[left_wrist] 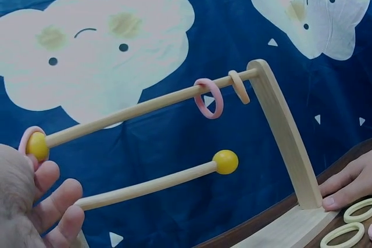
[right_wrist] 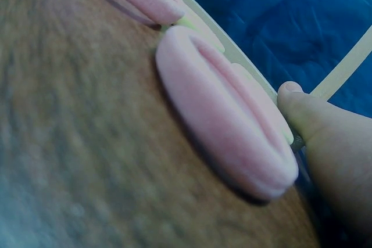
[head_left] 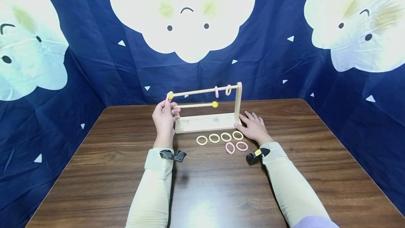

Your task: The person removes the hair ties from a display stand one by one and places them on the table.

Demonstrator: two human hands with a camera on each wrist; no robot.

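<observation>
My left hand (head_left: pixel 164 119) pinches a pink ring (left_wrist: pixel 30 137) at the yellow ball tip (left_wrist: pixel 38 146) of the upper rod (head_left: pixel 196 92) on a wooden stand. Farther along that rod, near the upright post (head_left: pixel 238 103), hang another pink ring (left_wrist: pixel 209 98) and a pale peach-coloured ring (left_wrist: pixel 239 87). The lower rod (left_wrist: pixel 145 189) carries no ring on its visible length and ends in a yellow ball (head_left: pixel 215 104). My right hand (head_left: pixel 254 128) rests at the right end of the stand's base (head_left: pixel 205 122), fingers extended, thumb against the foot of the post.
In front of the base lie several cream rings (head_left: pixel 214 138) in a row. Two pink rings (head_left: pixel 242 146) lie nearer me, one shown large in the right wrist view. Beyond the brown table (head_left: pixel 104 157) hangs a dark blue cloth (head_left: pixel 95 62) with clouds.
</observation>
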